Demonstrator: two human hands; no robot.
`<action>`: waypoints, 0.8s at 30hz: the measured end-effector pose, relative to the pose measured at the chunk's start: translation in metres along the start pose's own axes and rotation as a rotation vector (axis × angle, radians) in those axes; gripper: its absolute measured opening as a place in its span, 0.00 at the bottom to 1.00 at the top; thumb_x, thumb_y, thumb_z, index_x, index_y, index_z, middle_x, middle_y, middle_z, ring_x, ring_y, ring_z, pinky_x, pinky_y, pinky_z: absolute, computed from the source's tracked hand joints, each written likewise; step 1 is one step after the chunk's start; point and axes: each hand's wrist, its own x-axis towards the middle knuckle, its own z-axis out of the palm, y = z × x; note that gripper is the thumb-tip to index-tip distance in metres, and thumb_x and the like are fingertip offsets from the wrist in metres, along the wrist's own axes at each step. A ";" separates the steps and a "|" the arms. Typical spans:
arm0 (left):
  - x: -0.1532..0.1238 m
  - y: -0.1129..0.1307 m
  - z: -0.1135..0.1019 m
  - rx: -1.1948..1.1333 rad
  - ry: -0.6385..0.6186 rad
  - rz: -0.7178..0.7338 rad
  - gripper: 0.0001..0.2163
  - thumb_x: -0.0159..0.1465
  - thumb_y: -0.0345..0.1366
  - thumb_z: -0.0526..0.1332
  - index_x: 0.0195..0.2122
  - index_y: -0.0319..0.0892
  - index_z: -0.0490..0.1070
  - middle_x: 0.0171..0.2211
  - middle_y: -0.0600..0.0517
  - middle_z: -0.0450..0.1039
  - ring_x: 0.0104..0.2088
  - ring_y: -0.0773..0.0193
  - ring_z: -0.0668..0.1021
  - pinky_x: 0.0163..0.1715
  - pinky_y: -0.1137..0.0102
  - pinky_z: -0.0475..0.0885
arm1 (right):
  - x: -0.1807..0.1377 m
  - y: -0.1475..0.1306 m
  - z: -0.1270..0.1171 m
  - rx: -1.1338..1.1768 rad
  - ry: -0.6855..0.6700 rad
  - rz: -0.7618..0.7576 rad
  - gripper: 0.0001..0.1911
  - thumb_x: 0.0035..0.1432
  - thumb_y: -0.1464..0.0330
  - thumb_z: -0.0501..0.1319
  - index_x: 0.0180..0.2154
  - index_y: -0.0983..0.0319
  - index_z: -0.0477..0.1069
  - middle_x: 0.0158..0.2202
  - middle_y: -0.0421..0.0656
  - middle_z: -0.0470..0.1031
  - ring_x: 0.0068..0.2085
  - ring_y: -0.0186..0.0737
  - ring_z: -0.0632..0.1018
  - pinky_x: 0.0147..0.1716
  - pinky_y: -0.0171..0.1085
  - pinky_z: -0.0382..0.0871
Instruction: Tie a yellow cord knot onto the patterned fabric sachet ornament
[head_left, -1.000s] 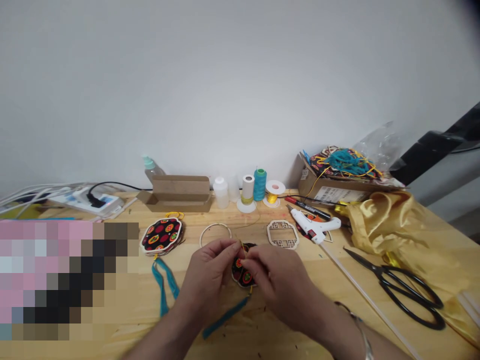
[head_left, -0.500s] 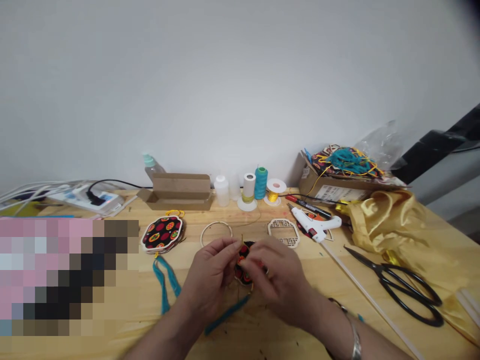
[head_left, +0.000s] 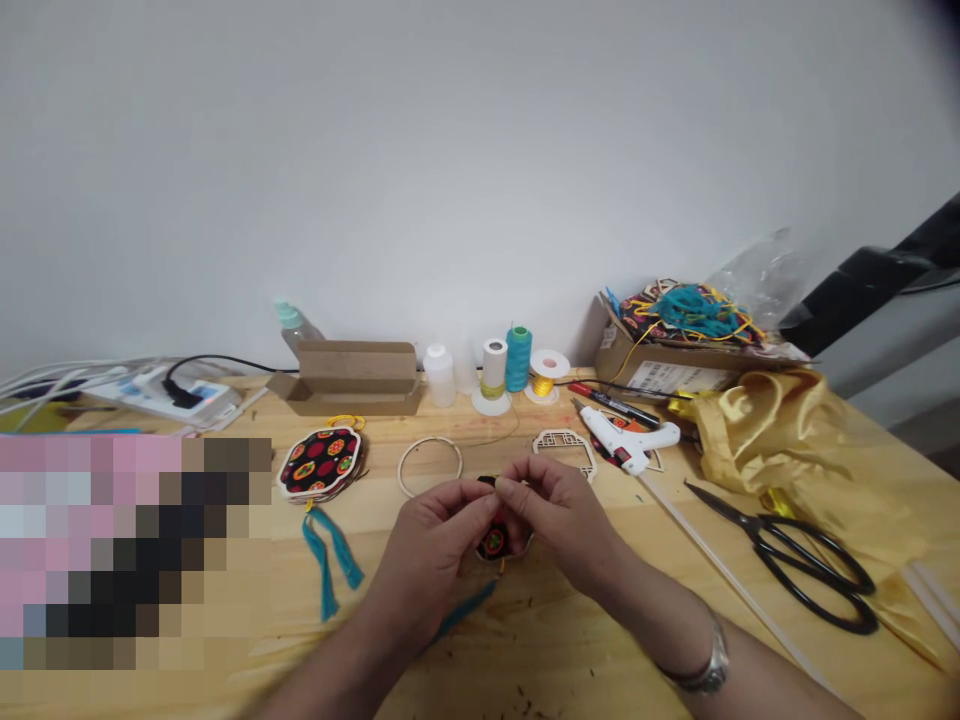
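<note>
My left hand (head_left: 448, 528) and my right hand (head_left: 553, 512) meet fingertip to fingertip at the middle of the table, each closed in a pinch. A thin cord lies between the fingertips, mostly hidden by them. Directly below is a black ornament (head_left: 495, 543) with red and orange motifs and a pale scalloped rim, partly covered by my fingers. From its lower edge hangs a teal tassel (head_left: 466, 612), half behind my left wrist. A pale hoop (head_left: 400, 478) lies just beyond my left hand, and a lattice frame (head_left: 590, 447) beyond my right.
At left sits a stack of patterned ornaments (head_left: 319, 465) with teal tassels. Along the wall stand an open cardboard box (head_left: 352, 392), a white bottle (head_left: 439, 377) and thread spools (head_left: 518, 360). A glue gun (head_left: 631, 442), large scissors (head_left: 795, 560) and gold cloth (head_left: 780, 430) occupy the right.
My right hand's fingers have drawn in from a blurred, raised pose to meet the left fingertips. The cord end that stood above them is now hidden. The view has shifted slightly.
</note>
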 end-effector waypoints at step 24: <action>-0.001 0.003 0.000 0.134 0.093 -0.043 0.05 0.51 0.35 0.65 0.26 0.38 0.76 0.11 0.59 0.63 0.13 0.77 0.59 0.15 0.79 0.57 | 0.000 -0.006 -0.007 0.029 0.010 0.020 0.12 0.44 0.64 0.62 0.21 0.64 0.63 0.14 0.32 0.60 0.16 0.24 0.60 0.13 0.26 0.53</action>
